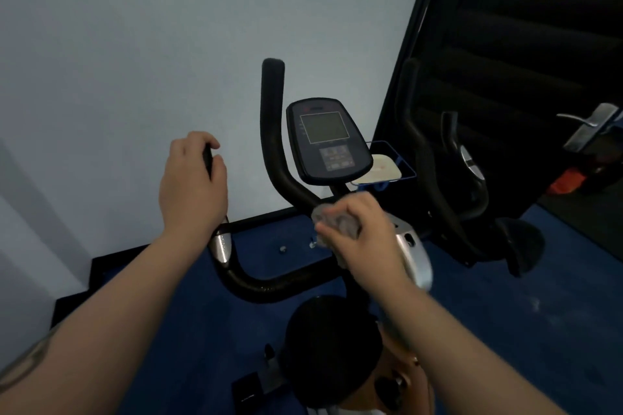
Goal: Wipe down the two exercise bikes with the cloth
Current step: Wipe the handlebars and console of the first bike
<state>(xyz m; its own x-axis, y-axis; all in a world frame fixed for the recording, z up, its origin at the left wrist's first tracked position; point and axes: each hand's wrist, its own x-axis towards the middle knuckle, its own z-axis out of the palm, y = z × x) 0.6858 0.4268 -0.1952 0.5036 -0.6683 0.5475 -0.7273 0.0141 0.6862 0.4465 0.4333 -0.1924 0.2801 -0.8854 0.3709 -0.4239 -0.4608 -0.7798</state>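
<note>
The nearer exercise bike's black handlebar (273, 145) curves up in the middle of the head view, with its console (327, 141) behind and its black seat (330, 344) below. My left hand (192, 185) is closed around the left handlebar grip. My right hand (364, 229) presses a crumpled grey cloth (337, 222) against the bar just below the console. A second bike (448, 178) stands to the right, against the dark wall.
A pale wall (135, 77) is close ahead. A blue wire basket (391, 162) with a white object hangs beside the console. A door handle (586, 125) shows at the right edge. The floor (505, 296) is blue.
</note>
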